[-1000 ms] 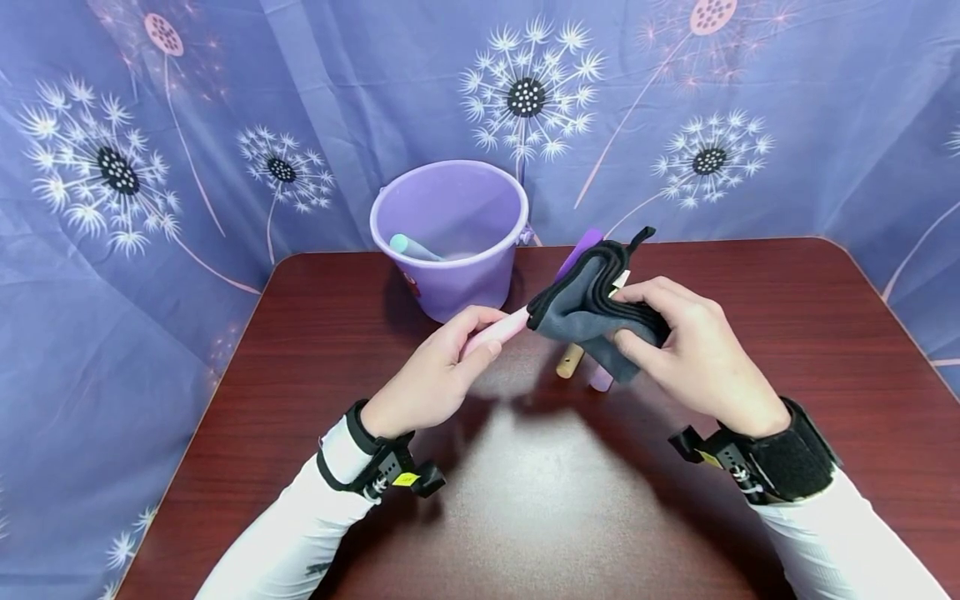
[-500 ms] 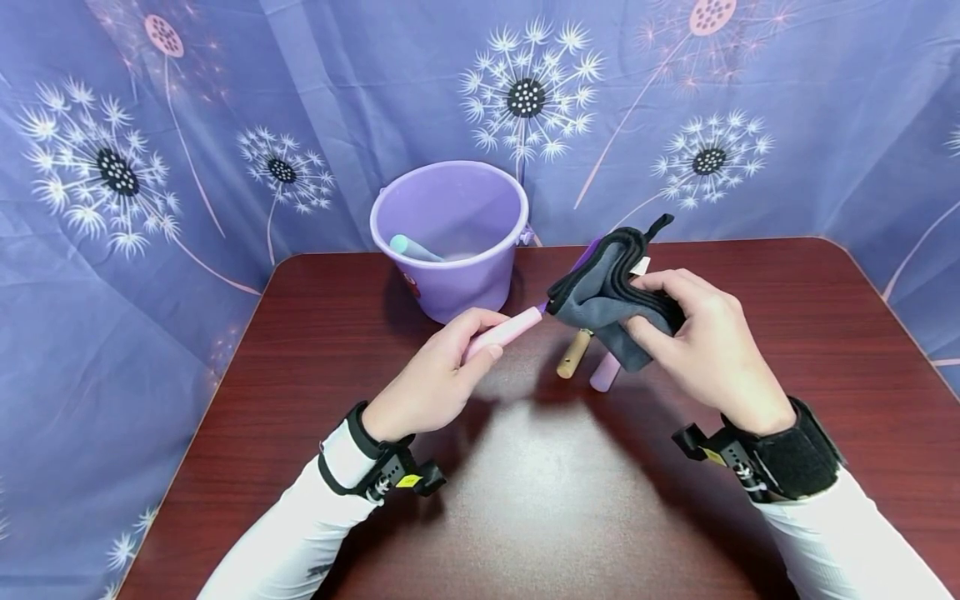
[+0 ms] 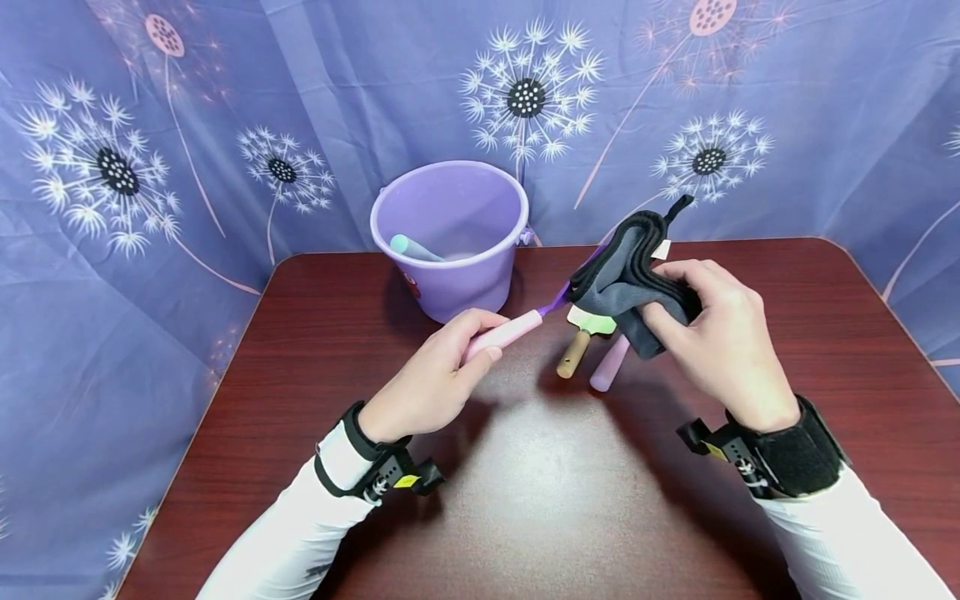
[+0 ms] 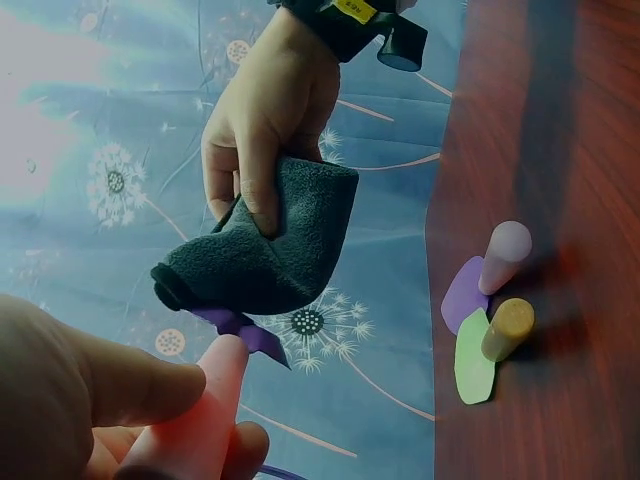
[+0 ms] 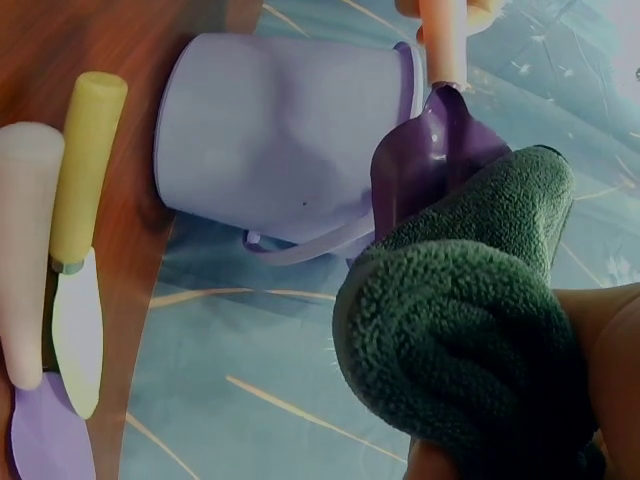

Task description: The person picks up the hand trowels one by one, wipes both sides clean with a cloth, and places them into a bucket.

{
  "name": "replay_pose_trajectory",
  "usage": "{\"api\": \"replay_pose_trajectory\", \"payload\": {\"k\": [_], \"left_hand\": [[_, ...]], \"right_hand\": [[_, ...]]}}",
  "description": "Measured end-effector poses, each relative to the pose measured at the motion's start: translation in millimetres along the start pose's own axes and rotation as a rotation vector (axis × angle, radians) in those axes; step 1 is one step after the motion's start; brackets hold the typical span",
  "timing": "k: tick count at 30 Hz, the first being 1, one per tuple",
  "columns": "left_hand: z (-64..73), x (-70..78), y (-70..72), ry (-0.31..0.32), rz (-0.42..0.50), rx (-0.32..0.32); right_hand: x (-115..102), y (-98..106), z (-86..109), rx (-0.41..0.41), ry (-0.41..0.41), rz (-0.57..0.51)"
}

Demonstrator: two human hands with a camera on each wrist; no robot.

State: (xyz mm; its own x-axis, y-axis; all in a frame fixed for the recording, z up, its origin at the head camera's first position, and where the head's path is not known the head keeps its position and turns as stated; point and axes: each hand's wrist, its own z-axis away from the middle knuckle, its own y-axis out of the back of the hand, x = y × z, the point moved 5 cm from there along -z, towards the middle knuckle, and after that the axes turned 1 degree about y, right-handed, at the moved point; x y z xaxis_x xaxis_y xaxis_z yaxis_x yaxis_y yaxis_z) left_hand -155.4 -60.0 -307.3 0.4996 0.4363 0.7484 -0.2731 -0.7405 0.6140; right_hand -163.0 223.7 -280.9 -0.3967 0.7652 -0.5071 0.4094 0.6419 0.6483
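Note:
My left hand [image 3: 427, 383] grips the pink handle [image 3: 506, 331] of a small hand trowel, which points up and to the right. Its purple blade [image 5: 425, 150] shows glossy in the right wrist view. A folded dark grey cloth [image 3: 600, 293] with black edging lies against the blade and hides much of it in the head view. My right hand [image 3: 723, 333] pinches this cloth between thumb and fingers. In the left wrist view the cloth [image 4: 275, 245] bends over the blade, above the purple neck.
A purple bucket [image 3: 480, 279] with a turquoise handle [image 3: 412, 248] inside stands at the back, left of the trowel. Under the cloth, a green-bladed tool with a wooden handle [image 3: 573, 354] and a lilac-handled purple tool [image 4: 508, 245] lie on the dark red table [image 3: 300, 333].
My right hand and the cloth have moved right and away along the trowel, baring its purple neck and more of the tools below. My left hand stays nearly still on the handle.

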Motion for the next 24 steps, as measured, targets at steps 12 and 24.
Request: {"api": "replay_pose_trajectory", "payload": {"k": [12,24], "left_hand": [[0.6,0.8,2.3,0.008,0.034,-0.034],[0.5,1.8,4.9,0.056,0.097,-0.058]], "right_hand": [[-4.6,5.3,-0.8,0.137,0.075,0.072],[-14.7,10.2,1.2,0.268,0.169,0.176]]}}
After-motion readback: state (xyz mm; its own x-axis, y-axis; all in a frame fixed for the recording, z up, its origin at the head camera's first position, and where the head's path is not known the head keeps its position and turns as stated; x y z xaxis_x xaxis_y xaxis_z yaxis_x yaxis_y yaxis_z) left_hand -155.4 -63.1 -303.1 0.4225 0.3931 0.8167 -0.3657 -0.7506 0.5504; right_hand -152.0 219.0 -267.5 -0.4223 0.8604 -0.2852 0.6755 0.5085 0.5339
